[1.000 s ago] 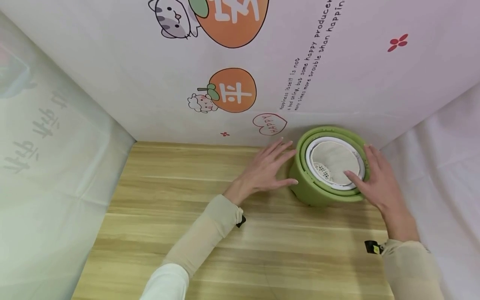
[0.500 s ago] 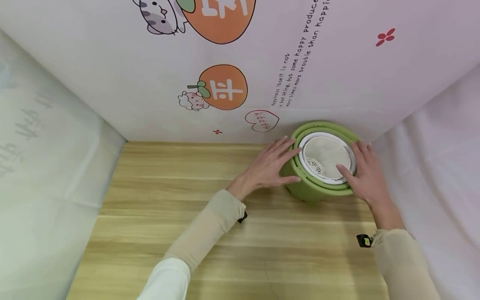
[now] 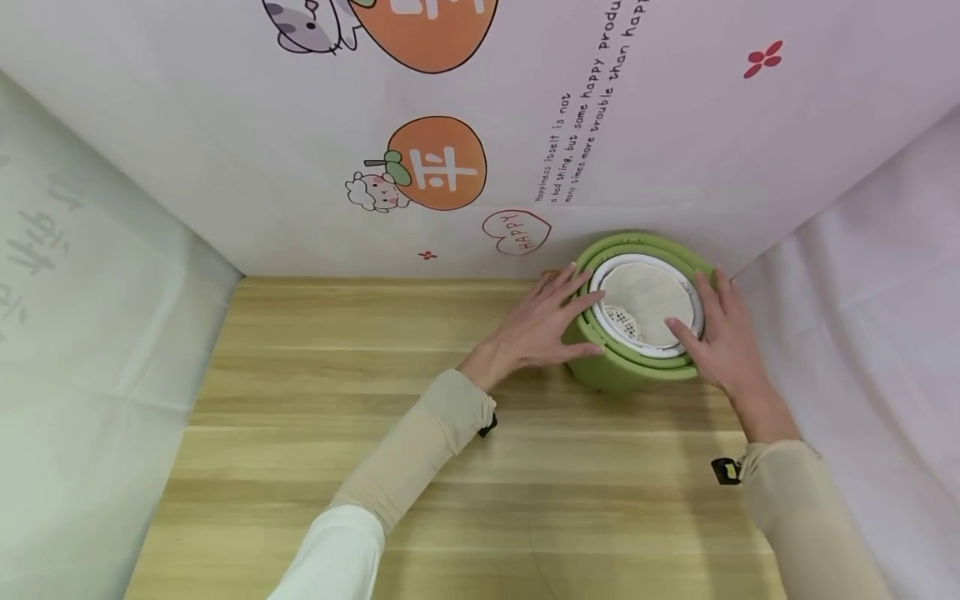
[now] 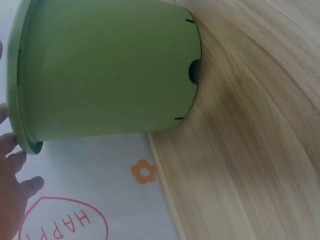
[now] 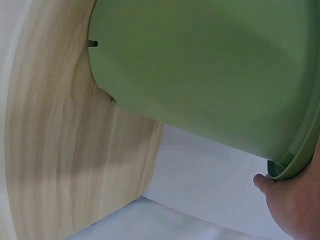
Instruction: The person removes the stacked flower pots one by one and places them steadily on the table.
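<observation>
A stack of nested flower pots stands by the back wall in the head view, with a green pot (image 3: 615,379) outermost. Inside the green rims sits a white pot (image 3: 649,292), its pale floor perforated with small holes. From the left, my left hand (image 3: 536,325) reaches over the rim with spread fingers and its thumb against the near-left edge. On the right side, my right hand (image 3: 723,346) rests on the rim, thumb over the white pot's edge and fingers extended along the outside. Both wrist views show the green wall (image 4: 110,70) and fingertips (image 5: 265,183) at the rim.
The pots stand on a wood-grain table (image 3: 360,400). A white printed back wall (image 3: 630,158) rises right behind them. Side sheets hang at the left (image 3: 97,333) and close by my right arm (image 3: 870,350).
My left hand has come a little to the right, its fingers now overlapping the rim. My right hand stays at the pots' right side. The head view has shifted slightly.
</observation>
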A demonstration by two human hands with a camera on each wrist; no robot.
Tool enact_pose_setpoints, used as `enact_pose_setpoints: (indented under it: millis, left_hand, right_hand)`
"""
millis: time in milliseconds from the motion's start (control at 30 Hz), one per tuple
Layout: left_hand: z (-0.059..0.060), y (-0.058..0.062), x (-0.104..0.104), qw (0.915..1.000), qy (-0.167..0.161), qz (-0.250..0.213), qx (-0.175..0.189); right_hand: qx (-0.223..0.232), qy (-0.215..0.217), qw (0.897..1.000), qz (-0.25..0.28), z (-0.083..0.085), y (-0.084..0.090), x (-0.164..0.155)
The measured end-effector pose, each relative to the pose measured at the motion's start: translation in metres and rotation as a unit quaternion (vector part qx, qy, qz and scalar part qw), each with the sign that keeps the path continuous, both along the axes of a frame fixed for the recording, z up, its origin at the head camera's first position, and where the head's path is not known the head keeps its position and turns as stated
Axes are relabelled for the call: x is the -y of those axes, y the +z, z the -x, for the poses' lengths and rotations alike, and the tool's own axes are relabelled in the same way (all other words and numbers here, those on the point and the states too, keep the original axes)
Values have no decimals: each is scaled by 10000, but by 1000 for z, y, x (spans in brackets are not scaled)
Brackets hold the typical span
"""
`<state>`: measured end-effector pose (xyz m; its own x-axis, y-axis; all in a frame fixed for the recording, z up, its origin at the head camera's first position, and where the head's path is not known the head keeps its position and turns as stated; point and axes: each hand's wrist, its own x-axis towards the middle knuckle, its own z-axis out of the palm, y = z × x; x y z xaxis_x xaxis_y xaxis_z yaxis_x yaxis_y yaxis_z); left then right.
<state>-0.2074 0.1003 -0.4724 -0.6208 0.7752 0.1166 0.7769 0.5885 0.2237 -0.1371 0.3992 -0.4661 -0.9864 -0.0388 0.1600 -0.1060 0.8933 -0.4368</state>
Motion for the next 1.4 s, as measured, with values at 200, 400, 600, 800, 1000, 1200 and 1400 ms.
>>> enact_pose_setpoints:
  millis: [200,400,600,800,1000,1200,1400]
  left_hand:
    - [3,2,-5,9999,115,111,13]
    - [5,1,-9,9997,171,177,-17]
    - [7,2,-14,9998,114,163,9]
    - [7,3,-18,9995,54,308,4]
    - [8,6,-19,9994,101,325,40]
    - [11,7,-20,9989,98,442,113]
    - [13,8,-21,9981,148,594,118]
  right_hand:
    - [54,-33,10000,-6,1,3,0]
    - [146,-269,9991,296,1,-1,0]
    - [12,-468,9956,812,-3,-3,-2]
    - [62,-668,9924,1035,-9,-2,-3]
    - [78,-710,9885,1332,-9,1,-3]
    - [31,-610,9836,1694,-11,-1,-10]
    - [113,-527,9796,1938,-9,-5,-16]
